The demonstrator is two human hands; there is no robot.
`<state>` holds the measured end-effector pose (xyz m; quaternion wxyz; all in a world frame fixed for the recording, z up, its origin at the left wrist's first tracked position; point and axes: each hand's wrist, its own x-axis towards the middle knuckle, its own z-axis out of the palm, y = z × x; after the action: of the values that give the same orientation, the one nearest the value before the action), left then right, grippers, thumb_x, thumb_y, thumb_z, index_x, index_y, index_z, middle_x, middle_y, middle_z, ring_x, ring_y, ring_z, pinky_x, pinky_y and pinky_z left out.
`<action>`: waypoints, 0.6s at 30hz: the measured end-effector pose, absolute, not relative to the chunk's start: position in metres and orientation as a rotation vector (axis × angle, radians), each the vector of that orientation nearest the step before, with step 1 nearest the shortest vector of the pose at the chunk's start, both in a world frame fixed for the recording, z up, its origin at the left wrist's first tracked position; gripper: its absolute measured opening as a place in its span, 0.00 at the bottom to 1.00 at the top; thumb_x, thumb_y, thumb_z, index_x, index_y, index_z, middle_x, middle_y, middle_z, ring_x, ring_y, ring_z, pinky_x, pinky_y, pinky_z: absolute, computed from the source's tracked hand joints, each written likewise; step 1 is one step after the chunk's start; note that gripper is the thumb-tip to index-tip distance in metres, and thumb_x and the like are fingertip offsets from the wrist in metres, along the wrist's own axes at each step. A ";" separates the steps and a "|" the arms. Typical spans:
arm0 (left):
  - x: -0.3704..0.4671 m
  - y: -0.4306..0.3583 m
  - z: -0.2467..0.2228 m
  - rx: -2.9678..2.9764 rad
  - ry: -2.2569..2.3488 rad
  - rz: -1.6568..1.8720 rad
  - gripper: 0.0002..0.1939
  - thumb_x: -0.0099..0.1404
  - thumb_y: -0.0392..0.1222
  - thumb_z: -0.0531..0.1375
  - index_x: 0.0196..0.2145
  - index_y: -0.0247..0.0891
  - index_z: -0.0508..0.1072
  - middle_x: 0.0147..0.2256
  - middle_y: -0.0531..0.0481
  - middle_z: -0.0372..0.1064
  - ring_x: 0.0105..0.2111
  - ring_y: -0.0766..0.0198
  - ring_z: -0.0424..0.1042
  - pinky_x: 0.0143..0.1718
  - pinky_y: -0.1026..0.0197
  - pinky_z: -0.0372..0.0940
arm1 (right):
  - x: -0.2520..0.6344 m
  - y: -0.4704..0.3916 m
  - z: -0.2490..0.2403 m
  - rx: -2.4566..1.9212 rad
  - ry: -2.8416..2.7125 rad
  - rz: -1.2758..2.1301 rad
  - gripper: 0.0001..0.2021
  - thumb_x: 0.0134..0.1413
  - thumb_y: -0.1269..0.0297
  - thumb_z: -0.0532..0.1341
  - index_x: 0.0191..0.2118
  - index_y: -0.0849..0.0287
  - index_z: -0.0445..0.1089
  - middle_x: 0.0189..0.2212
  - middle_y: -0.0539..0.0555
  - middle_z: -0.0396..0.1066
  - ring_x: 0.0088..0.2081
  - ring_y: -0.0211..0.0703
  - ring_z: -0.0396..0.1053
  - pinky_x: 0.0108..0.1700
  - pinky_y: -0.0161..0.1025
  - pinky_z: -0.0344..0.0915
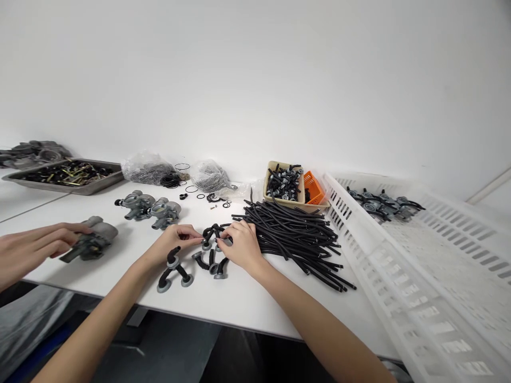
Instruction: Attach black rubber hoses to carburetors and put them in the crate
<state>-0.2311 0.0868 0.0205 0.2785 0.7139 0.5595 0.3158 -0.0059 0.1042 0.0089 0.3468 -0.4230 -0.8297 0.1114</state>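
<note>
My left hand point(181, 239) reaches to the middle of the table, thumb and fingertips closed on a black elbow tube point(206, 239) with a grey flanged end. Beside it, my right hand point(241, 242) pinches a similar elbow tube point(217, 234), which its fingers partly cover. Several more flanged elbow tubes lie just in front, one group point(173, 261) below my left wrist and another elbow tube point(220, 270) below my right hand. Right of my right hand spreads a heap of thin black hoses point(291, 234).
At the left, another person's hand point(43, 244) holds a grey carburetor point(96, 239). Two carburetors point(162, 210) stand beyond my left hand. Behind are a metal tray point(83, 187), bagged parts, rubber rings, a beige bin point(265, 194) and an orange basket point(317, 189). A white crate point(371, 260) flanks the right.
</note>
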 end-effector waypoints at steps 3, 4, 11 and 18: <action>-0.230 0.087 0.022 1.907 1.473 0.832 0.18 0.58 0.58 0.64 0.31 0.41 0.83 0.32 0.44 0.76 0.31 0.57 0.73 0.33 0.58 0.64 | -0.006 0.104 0.009 -1.098 -2.153 0.293 0.08 0.58 0.60 0.64 0.30 0.56 0.74 0.36 0.51 0.77 0.44 0.45 0.68 0.48 0.45 0.53; -0.230 0.087 0.022 1.907 1.466 0.827 0.18 0.58 0.58 0.64 0.30 0.41 0.83 0.31 0.44 0.76 0.31 0.56 0.73 0.33 0.58 0.64 | -0.006 0.105 0.009 -1.099 -2.153 0.293 0.07 0.58 0.61 0.64 0.30 0.56 0.74 0.36 0.51 0.77 0.44 0.45 0.68 0.48 0.45 0.53; -0.228 0.085 0.027 1.912 1.442 0.808 0.19 0.58 0.59 0.64 0.28 0.40 0.83 0.31 0.43 0.76 0.30 0.56 0.72 0.32 0.57 0.63 | -0.005 0.106 0.008 -1.101 -2.159 0.296 0.07 0.58 0.61 0.64 0.31 0.56 0.74 0.36 0.51 0.77 0.44 0.45 0.68 0.48 0.44 0.53; -0.227 0.081 0.028 1.901 1.444 0.794 0.18 0.59 0.58 0.64 0.30 0.41 0.83 0.32 0.43 0.76 0.31 0.55 0.73 0.32 0.57 0.65 | -0.005 0.106 0.008 -1.096 -2.164 0.303 0.06 0.58 0.61 0.64 0.32 0.56 0.74 0.36 0.51 0.77 0.44 0.45 0.68 0.48 0.44 0.53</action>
<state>-0.2270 0.0811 0.0281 0.3080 0.7190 0.5460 0.3001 -0.0049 0.1059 0.0085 0.3416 -0.4213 -0.8320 0.1165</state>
